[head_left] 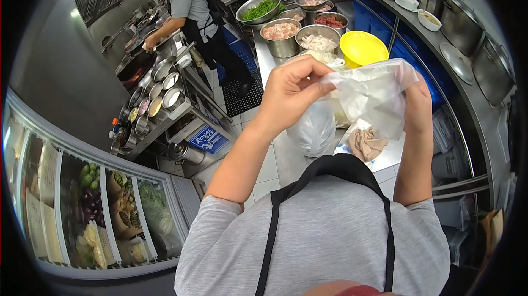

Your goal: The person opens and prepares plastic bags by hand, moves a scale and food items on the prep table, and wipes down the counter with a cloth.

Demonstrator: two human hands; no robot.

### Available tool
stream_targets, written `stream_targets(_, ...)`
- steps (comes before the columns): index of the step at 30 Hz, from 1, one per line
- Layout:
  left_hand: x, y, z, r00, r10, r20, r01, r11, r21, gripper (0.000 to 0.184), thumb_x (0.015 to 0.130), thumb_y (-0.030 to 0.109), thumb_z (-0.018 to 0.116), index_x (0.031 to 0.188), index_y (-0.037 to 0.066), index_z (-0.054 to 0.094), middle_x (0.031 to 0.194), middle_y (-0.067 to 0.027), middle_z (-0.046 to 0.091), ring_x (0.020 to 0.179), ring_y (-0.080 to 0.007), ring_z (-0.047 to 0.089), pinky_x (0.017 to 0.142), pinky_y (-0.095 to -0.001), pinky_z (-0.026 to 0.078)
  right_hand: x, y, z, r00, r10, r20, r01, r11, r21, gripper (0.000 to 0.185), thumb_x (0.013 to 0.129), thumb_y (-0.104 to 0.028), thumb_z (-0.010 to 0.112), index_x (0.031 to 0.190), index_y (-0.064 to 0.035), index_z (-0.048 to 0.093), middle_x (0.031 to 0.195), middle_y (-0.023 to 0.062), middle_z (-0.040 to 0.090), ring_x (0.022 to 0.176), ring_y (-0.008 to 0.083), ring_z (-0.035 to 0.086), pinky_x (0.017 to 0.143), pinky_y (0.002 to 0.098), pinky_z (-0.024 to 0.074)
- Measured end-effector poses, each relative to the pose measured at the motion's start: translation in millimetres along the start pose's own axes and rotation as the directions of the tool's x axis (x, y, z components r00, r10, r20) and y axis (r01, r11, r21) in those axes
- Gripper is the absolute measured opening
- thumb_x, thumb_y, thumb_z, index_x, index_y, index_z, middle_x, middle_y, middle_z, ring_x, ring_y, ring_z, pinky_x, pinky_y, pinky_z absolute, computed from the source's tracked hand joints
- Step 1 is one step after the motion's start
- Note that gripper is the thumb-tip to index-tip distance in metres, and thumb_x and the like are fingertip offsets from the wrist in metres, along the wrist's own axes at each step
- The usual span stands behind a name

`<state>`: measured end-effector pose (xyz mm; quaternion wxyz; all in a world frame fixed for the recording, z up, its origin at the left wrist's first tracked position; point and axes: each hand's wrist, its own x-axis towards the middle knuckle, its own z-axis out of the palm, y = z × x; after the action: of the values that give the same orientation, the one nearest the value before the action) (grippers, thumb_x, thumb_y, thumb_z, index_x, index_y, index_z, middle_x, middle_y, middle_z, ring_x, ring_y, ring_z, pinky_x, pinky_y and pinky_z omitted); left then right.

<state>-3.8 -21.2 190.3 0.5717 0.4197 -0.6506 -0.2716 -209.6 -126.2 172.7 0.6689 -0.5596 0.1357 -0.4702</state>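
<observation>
Person holds a plastic bag (371, 98) stretched above the tabletop (265, 60), left hand (294, 95) fingers pinching its edge, right hand (419, 104) fingers partly hidden, grip unclear; thin film likely calls for light tension.

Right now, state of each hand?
Left hand: closed, pinching the plastic bag's edge.
Right hand: at the bag's other side; fingers mostly hidden, closure can't be told.
</observation>
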Motion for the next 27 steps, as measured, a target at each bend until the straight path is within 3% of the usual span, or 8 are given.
stream_targets(1, -1, 0, 0, 0.999, -0.001, -0.037, 0.002, 1.000, 0.018, 0.008, 0.080, 0.004, 0.062, 0.084, -0.002, 0.059, 0.082, -0.0030, 0.057, 0.072, -0.0068, 0.055, 0.064, -0.0198, 0.045, 6, 1, -4, 1.000, -0.002, -0.003, 0.002, 1.000, 0.000, 0.024, 0.088, -0.020, 0.050, 0.098, -0.0004, 0.059, 0.084, 0.0004, 0.061, 0.071, 0.0068, 0.055, 0.066, 0.0194, 0.0420)
stream_targets(3, 0, 2, 0, 0.991, -0.096, -0.090, 0.097, 0.995, 0.003, 0.009, 0.081, 0.008, 0.062, 0.081, 0.000, 0.059, 0.074, -0.0010, 0.056, 0.064, -0.0047, 0.052, 0.057, -0.0182, 0.042, 18, 5, -15, 0.993, -0.112, 0.036, 0.111, 0.775, -0.622, 0.023, 0.083, -0.017, 0.057, 0.100, -0.0014, 0.057, 0.087, 0.0011, 0.058, 0.076, 0.0104, 0.054, 0.070, 0.0219, 0.0415)
stream_targets(4, 1, 3, -1, 0.971, -0.189, -0.144, 0.189, 0.982, -0.013, 0.012, 0.083, 0.011, 0.062, 0.078, 0.001, 0.058, 0.067, 0.0010, 0.056, 0.056, -0.0025, 0.049, 0.050, -0.0167, 0.039, 18, 8, -13, 0.993, -0.112, 0.038, 0.111, 0.775, -0.622, 0.023, 0.083, -0.017, 0.057, 0.100, -0.0014, 0.057, 0.087, 0.0011, 0.058, 0.076, 0.0104, 0.054, 0.070, 0.0219, 0.0415)
stream_targets(6, 1, -5, -7, 0.969, -0.171, -0.179, 0.177, 0.984, 0.016, 0.017, 0.085, 0.018, 0.061, 0.076, 0.004, 0.058, 0.062, 0.0038, 0.054, 0.052, -0.0009, 0.047, 0.046, -0.0150, 0.037, 21, 8, -3, 0.733, -0.680, 0.002, 0.379, 0.406, -0.832, 0.027, 0.077, -0.013, 0.065, 0.100, -0.0026, 0.055, 0.091, 0.0033, 0.055, 0.082, 0.0139, 0.053, 0.073, 0.0251, 0.0405)
stream_targets(7, 0, -7, -8, 0.961, -0.177, -0.211, 0.184, 0.983, 0.014, 0.017, 0.085, 0.018, 0.060, 0.077, 0.004, 0.058, 0.063, 0.0037, 0.055, 0.053, -0.0008, 0.047, 0.046, -0.0150, 0.037, 16, 2, 0, 0.695, -0.718, -0.021, 0.356, 0.370, -0.858, 0.031, 0.073, -0.009, 0.068, 0.100, -0.0031, 0.053, 0.097, 0.0063, 0.052, 0.086, 0.0151, 0.051, 0.076, 0.0277, 0.0397)
stream_targets(8, 0, -8, -8, 0.952, -0.189, -0.240, 0.197, 0.980, 0.010, 0.016, 0.085, 0.019, 0.060, 0.078, 0.004, 0.059, 0.064, 0.0036, 0.055, 0.053, -0.0007, 0.048, 0.046, -0.0150, 0.037, 12, 1, 6, 0.651, -0.759, -0.007, 0.459, 0.401, -0.793, 0.025, 0.072, -0.006, 0.067, 0.093, -0.0018, 0.055, 0.090, 0.0057, 0.054, 0.080, 0.0146, 0.053, 0.073, 0.0257, 0.0408)
stream_targets(12, 0, -11, -3, 0.958, -0.187, -0.220, 0.198, 0.980, 0.032, 0.017, 0.086, 0.020, 0.059, 0.079, 0.004, 0.059, 0.064, 0.0034, 0.055, 0.054, -0.0002, 0.046, 0.045, -0.0149, 0.035, -19, 1, 46, 0.857, -0.360, 0.370, 0.513, 0.669, -0.537, 0.018, 0.070, -0.004, 0.068, 0.082, 0.0012, 0.056, 0.075, 0.0062, 0.056, 0.068, 0.0152, 0.054, 0.064, 0.0240, 0.0441)
stream_targets(27, -10, -17, -6, 0.975, 0.032, -0.218, 0.020, 0.972, 0.234, 0.030, 0.080, 0.015, 0.064, 0.064, -0.001, 0.044, 0.060, -0.0015, 0.036, 0.055, -0.0086, 0.033, 0.048, -0.0249, 0.029, 0, 49, 66, 0.886, -0.403, 0.228, 0.460, 0.713, -0.530, 0.041, 0.064, -0.021, 0.077, 0.093, -0.0038, 0.055, 0.088, 0.0046, 0.054, 0.072, 0.0135, 0.051, 0.061, 0.0249, 0.0404)
